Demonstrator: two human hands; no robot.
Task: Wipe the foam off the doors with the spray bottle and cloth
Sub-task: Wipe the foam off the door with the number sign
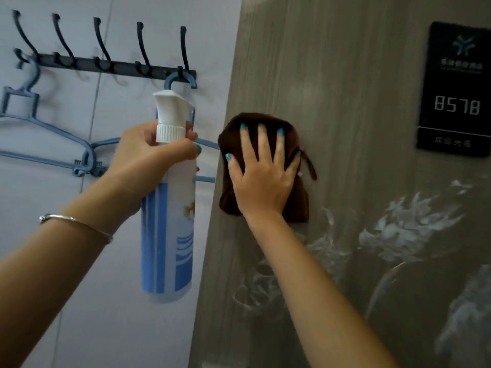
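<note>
Right hand [261, 181] fingers spread, pressing brown cloth [297, 203] flat on door [345, 88] | left hand [151, 152] fingers curled round spray bottle [170, 235] neck | foam [403, 229] streaks lower right

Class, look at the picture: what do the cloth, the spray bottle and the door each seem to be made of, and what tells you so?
Cloth: dark brown soft fabric, probably microfibre; it folds and droops.
Spray bottle: translucent white plastic with blue printed stripes and an opaque white ribbed collar.
Door: grey wood-grain, likely laminate; vertical streaks, smooth matt face.
</note>
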